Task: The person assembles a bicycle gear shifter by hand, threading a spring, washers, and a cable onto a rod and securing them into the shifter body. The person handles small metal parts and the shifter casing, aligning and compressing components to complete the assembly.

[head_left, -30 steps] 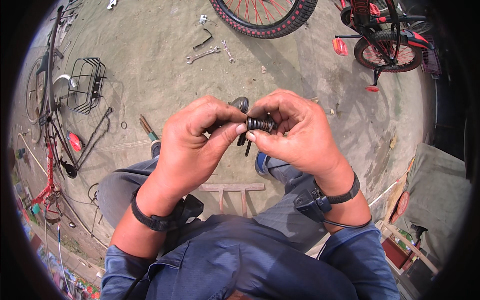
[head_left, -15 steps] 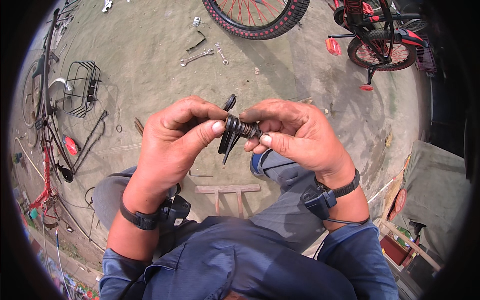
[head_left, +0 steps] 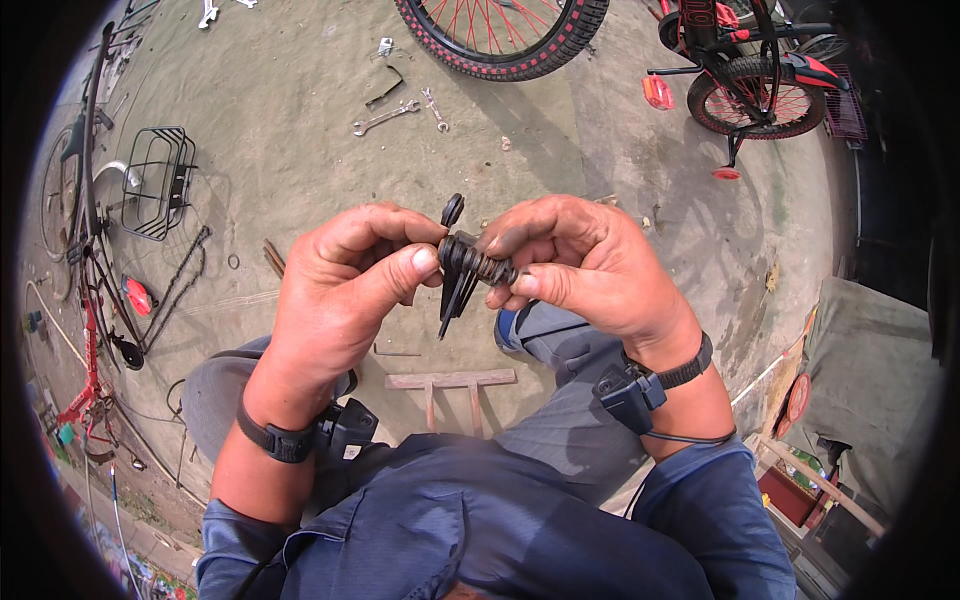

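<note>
Both hands hold one small dark metal part (head_left: pixel 468 262) above my knees. It has a coil spring around a thick pin, thin flat arms pointing down and a rounded tab sticking up; its exact kind is unclear. My left hand (head_left: pixel 345 285) pinches its left end between thumb and fingers. On the spring's right end, the thumb and fingertips of my right hand (head_left: pixel 605 268) are closed, hiding some of that end. Grease darkens the right fingers.
Wrenches (head_left: pixel 387 118) lie on the ground ahead, below a red-spoked wheel (head_left: pixel 505 40). A black wire basket (head_left: pixel 158 185) and a chain (head_left: pixel 178 290) are at left. A wooden frame (head_left: pixel 450 379) lies between my legs. A bicycle (head_left: pixel 745 95) stands far right.
The part has turned slightly in my fingers, its flat arms now hanging closer to upright. Both hands keep their pinch, and the whole view has shifted a little.
</note>
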Motion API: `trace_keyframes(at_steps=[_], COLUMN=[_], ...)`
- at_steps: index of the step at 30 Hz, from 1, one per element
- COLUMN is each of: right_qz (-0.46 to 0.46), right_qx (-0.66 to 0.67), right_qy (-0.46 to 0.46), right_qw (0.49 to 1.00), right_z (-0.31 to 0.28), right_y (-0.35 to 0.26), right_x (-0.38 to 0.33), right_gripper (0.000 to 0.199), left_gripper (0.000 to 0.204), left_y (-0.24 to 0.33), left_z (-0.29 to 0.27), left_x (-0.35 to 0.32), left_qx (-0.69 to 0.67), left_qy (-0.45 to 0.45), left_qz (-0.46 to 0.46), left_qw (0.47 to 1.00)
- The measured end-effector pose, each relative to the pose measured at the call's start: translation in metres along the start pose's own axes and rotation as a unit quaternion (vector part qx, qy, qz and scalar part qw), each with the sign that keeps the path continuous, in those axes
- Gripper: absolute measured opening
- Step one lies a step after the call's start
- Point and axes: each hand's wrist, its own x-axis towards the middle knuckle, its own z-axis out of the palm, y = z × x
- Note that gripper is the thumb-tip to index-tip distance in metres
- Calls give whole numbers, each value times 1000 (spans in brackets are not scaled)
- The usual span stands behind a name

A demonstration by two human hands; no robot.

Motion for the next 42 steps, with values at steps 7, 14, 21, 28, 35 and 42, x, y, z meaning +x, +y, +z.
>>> trace_keyframes(at_steps=[7, 14, 21, 28, 35, 42], right_qz=[-42, -35, -21, -18, -11, -15], right_qx=[-4, 13, 40, 36, 30, 21], right_qy=[-20, -33, -33, -37, -32, -29], right_qw=[999, 999, 998, 999, 999, 999], right_z=[-3, -4, -4, -7, -9, -8], right_y=[4, 3, 4, 6, 7, 8], right_x=[3, 2, 1, 3, 3, 3], right_gripper=[22, 23, 24, 29, 33, 33], left_gripper=[17, 15, 13, 13, 14, 15], left_y=[4, 11, 10, 10, 10, 10], left_z=[2, -2, -3, -3, -1, -1], left_x=[0, 1, 1, 1, 3, 1], left_qx=[9, 108, 173, 206, 213, 211], left_qy=[-1, -43, -46, -43, -44, -39], left_qz=[-6, 66, 116, 138, 167, 165], left_qw=[1000, 991, 977, 968, 962, 963])
